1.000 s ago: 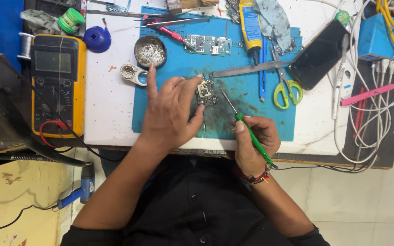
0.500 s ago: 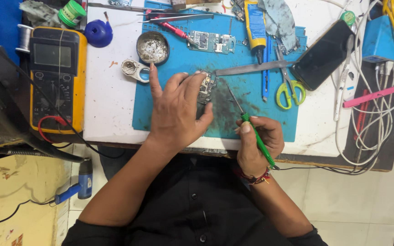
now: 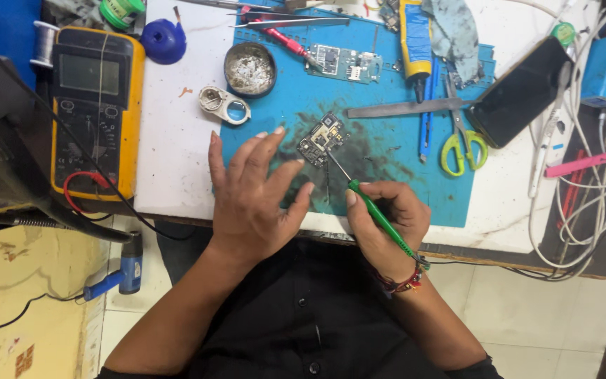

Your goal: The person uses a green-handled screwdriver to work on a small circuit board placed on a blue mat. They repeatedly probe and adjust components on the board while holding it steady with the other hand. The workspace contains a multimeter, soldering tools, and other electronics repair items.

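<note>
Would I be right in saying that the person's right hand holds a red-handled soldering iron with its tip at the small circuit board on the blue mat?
Not quite: the handle is green, not red. The head view shows the right hand holding a green-handled soldering iron with its tip at the small circuit board on the blue mat.

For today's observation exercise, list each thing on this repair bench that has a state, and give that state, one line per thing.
Left hand: open, fingers spread, flat on the blue mat.
Right hand: closed on the green soldering iron.
Soldering iron tip: on the small circuit board.
Yellow meter: screen blank.
Round tin: lid off.
Green scissors: shut.
Phone: screen dark.
</note>
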